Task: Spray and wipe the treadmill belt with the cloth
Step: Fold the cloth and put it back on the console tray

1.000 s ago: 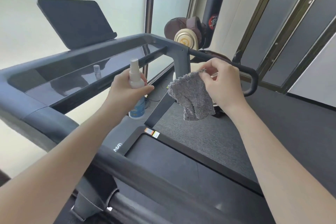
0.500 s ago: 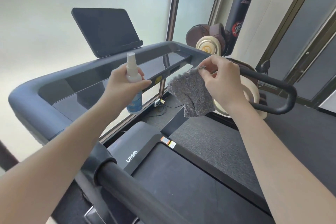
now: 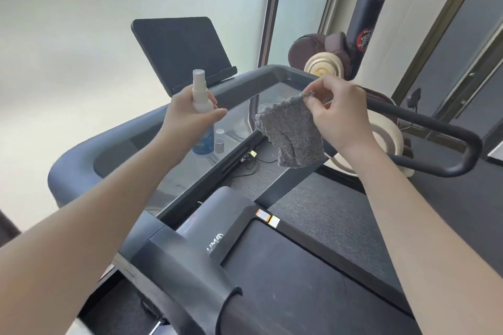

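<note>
My left hand [image 3: 187, 111] grips a small white spray bottle [image 3: 201, 95] with a blue lower half, held upright above the treadmill console. My right hand [image 3: 340, 114] pinches the top corner of a grey fluffy cloth [image 3: 291, 133], which hangs down freely beside the bottle. Both hands are raised over the console, about a hand's width apart. The black treadmill belt [image 3: 294, 285] lies below and to the right, between my forearms.
The grey console frame [image 3: 81, 168] curves around the front, with a dark tablet holder [image 3: 179, 51] on top and a small clear cap [image 3: 219, 141] on its tray. A black handrail [image 3: 449, 149] loops at right. A punching bag [image 3: 367, 11] and round weights [image 3: 324, 71] stand behind.
The view has swung so the console and tablet holder sit further right and lower. Both hands stay raised with bottle and cloth, now over the console tray.
</note>
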